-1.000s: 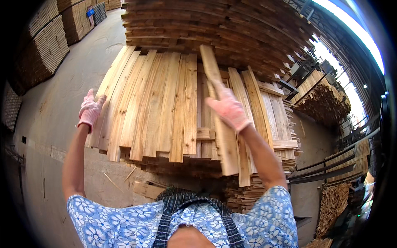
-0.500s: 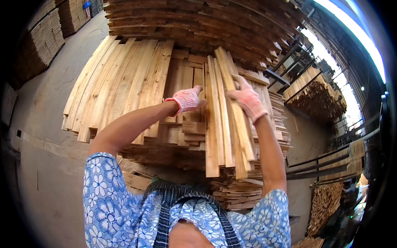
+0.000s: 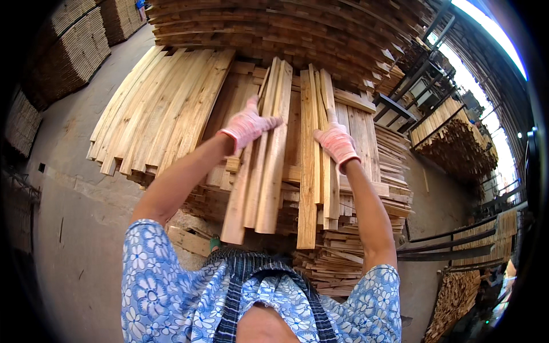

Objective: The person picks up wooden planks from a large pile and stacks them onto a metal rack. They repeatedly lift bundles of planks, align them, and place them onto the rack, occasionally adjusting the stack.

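Observation:
Several narrow wooden boards (image 3: 272, 177) lie in a loose group across the middle of the stack. My left hand (image 3: 247, 127), in a pale pink knit glove, is closed on this group, its thumb across the top faces. To the right is a second group of boards (image 3: 308, 188), parallel to the first. My right hand (image 3: 337, 143), gloved alike, grips the upper part of those boards, thumb on the left side and fingers partly hidden. A gap between the two groups shows boards lying beneath.
Side-by-side boards (image 3: 166, 108) cover the stack's left part. A tall lumber pile (image 3: 286, 28) rises behind. Thin offcuts (image 3: 337, 257) are heaped below right. More stacks stand far left (image 3: 80, 57) and right (image 3: 457, 137), near dark metal rails (image 3: 446, 240).
One group of boards has shifted left under my left hand, opening a gap. My right hand has moved slightly down and left, and its boards now lie straighter.

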Demonstrator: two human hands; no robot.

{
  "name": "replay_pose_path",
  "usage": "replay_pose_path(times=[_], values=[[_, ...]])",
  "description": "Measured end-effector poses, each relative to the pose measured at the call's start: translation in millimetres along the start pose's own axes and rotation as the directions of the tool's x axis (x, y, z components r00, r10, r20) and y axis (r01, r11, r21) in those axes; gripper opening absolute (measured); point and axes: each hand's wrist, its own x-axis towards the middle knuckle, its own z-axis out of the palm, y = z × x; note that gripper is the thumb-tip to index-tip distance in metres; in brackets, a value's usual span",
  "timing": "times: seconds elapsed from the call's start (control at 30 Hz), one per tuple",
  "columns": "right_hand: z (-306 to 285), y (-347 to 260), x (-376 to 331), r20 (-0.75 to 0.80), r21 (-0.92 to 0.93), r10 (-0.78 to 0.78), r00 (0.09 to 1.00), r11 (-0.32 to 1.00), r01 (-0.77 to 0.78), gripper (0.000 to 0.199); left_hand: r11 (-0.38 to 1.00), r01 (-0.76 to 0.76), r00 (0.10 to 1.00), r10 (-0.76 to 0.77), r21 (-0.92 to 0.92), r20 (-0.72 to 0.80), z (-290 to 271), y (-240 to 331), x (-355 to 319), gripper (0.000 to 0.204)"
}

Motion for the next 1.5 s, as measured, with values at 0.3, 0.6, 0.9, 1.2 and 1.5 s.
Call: replay_pose_path(times=[0.3, 0.6, 0.9, 1.2, 1.5], values=[[-14, -32, 10, 0.052, 0.147, -0.004, 0.999, 0.989, -0.004, 0.089, 0.759, 0.31, 0.891, -0.021, 0.572, -0.454, -41, -23, 77, 0.057], [-23, 2, -6, -0.044, 0.877, -0.178, 0.983, 0.464, 0.123, 0.089, 0.864, -0.054, 0.998, 0.067, 0.5, -0.008, -58, -37, 32, 0.095], [-23, -119, -16, -0.14, 0.804, -0.294, 0.945, 0.524, 0.282, 0.09, 0.607, 0.128, 0.934, 0.192, 0.784, -0.301, -84, -34, 40, 0.053], [20, -204, 30, 0.079, 0.262, -0.102, 0.992, 0.962, 0.078, 0.099, 0.713, 0.2, 0.88, 0.17, 0.672, -0.443, -70, -67, 83, 0.055], [45, -197, 81, -0.071, 0.424, -0.116, 0.991, 0.896, 0.135, 0.093, 0.629, -0.015, 0.938, 0.278, 0.777, -0.207, -86, -79, 92, 0.058]])
